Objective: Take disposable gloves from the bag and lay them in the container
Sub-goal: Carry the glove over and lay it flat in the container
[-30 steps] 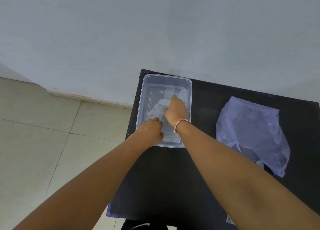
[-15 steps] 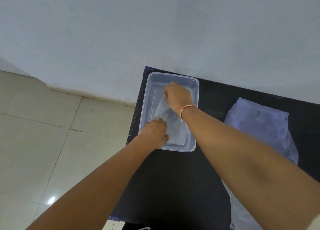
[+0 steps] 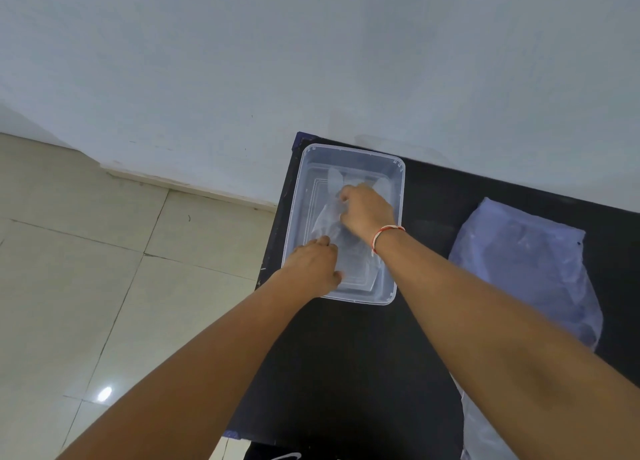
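A clear plastic container (image 3: 349,154) stands on the far left corner of a black table (image 3: 363,355). A thin see-through disposable glove (image 3: 327,222) lies spread on its floor, fingers pointing toward the wall. My left hand (image 3: 311,269) rests on the glove's near end, inside the container's near left corner. Deeper in the container, my right hand (image 3: 365,210), with a red and white wrist thread, pinches the glove near its middle. A translucent bluish bag (image 3: 526,265) lies flat on the table to the right, apart from both hands.
The table stands against a pale wall (image 3: 311,61). Left of the table its edge drops to a tiled floor (image 3: 86,269). More clear plastic (image 3: 474,425) shows at the table's near right, partly hidden by my right forearm.
My right hand has moved from the container's near middle toward its far end, drawing the glove out flat. My left hand has stayed at the near left corner. The camera has shifted.
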